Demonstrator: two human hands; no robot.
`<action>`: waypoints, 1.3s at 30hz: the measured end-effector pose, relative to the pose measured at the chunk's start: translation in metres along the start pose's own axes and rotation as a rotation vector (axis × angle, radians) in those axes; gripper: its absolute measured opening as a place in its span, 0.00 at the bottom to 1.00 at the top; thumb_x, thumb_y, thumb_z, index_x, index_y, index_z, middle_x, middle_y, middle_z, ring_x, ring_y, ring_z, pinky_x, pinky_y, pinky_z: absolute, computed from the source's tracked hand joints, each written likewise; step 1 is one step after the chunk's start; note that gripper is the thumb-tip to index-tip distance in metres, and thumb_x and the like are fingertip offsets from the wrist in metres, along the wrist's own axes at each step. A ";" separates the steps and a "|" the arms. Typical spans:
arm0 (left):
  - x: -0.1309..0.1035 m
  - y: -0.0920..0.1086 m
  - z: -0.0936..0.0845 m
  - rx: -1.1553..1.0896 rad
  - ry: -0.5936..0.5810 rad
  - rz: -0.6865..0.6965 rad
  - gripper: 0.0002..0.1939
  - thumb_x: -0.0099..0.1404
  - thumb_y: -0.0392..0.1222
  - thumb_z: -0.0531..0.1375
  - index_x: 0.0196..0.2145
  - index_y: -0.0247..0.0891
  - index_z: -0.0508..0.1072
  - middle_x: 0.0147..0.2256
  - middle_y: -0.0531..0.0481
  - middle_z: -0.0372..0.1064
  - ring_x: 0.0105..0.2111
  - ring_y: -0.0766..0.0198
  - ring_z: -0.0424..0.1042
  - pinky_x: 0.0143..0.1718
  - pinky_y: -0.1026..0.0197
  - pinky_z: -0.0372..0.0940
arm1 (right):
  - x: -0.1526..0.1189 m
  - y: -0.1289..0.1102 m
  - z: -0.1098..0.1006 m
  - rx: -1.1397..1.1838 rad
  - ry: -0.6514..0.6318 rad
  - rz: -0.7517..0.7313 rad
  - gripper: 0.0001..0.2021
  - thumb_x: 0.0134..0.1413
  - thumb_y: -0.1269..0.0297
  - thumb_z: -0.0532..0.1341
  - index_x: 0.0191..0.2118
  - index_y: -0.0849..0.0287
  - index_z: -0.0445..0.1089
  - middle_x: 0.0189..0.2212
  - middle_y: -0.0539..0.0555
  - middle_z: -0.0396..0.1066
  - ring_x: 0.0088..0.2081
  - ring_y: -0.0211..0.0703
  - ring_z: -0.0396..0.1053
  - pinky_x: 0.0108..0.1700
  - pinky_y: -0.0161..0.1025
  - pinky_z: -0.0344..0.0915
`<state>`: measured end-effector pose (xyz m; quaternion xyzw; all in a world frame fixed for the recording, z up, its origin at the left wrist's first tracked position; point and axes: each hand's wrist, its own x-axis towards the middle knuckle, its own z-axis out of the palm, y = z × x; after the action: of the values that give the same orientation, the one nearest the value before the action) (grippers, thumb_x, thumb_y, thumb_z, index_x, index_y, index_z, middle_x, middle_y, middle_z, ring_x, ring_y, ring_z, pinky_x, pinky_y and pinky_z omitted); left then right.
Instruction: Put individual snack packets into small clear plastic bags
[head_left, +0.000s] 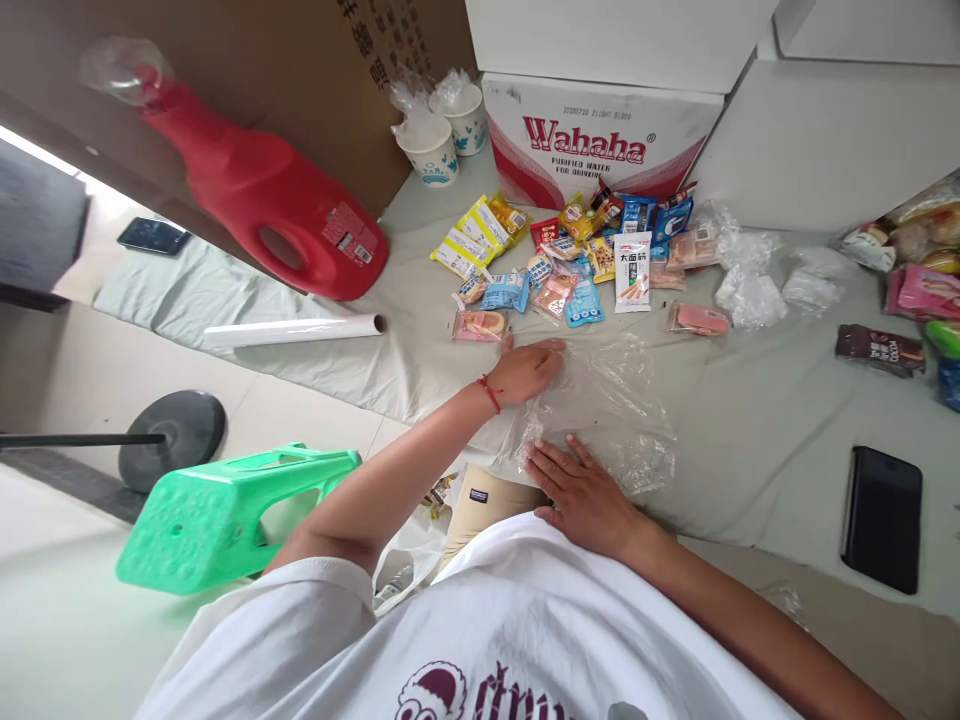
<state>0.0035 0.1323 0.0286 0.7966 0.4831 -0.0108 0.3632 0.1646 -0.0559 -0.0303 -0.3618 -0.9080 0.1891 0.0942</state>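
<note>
Clear plastic film (615, 410) is spread on the grey-green cloth (765, 430), in front of the torso, under and between the hands. Main risk, as judged: film is torn or creased further if it is pulled from one side while pinned at the other, as it looks thin. It could also be dragged off the cloth's near edge, since its lower left part is close to that edge. Static or skin cling could cause it to be lifted with a palm. Its outline could be misread too, as little contrast is given against the cloth.

Look: transparent, glossy, wrinkled all over, bunched most along the right side and lower corner. Whether it is a bag or a single sheet can't be told.

Left hand (529, 372) is set at the upper left edge, fingers loosely bent; whether film is pinched can't be told. Right hand (581, 490) is laid open, palm down, fingers spread, on the lower left part.

Just beyond the left hand, a pink snack packet (480, 325) is placed; it could be knocked if the hand is swung outward. A white snack packet (632, 272) is seen above the film, crumpled clear wrappers (750, 285) to its upper right.
</note>
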 end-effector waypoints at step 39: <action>-0.030 -0.041 0.020 0.321 -0.132 0.158 0.53 0.61 0.49 0.63 0.76 0.46 0.40 0.77 0.40 0.26 0.76 0.42 0.31 0.66 0.20 0.22 | 0.019 0.109 -0.150 -0.241 0.613 0.583 0.18 0.67 0.67 0.51 0.49 0.57 0.78 0.46 0.59 0.75 0.48 0.49 0.73 0.53 0.45 0.69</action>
<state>-0.0379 0.1087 0.0014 0.8773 0.3863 -0.1113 0.2621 0.2646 0.0709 0.0619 -0.6507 -0.7136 -0.0157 0.2590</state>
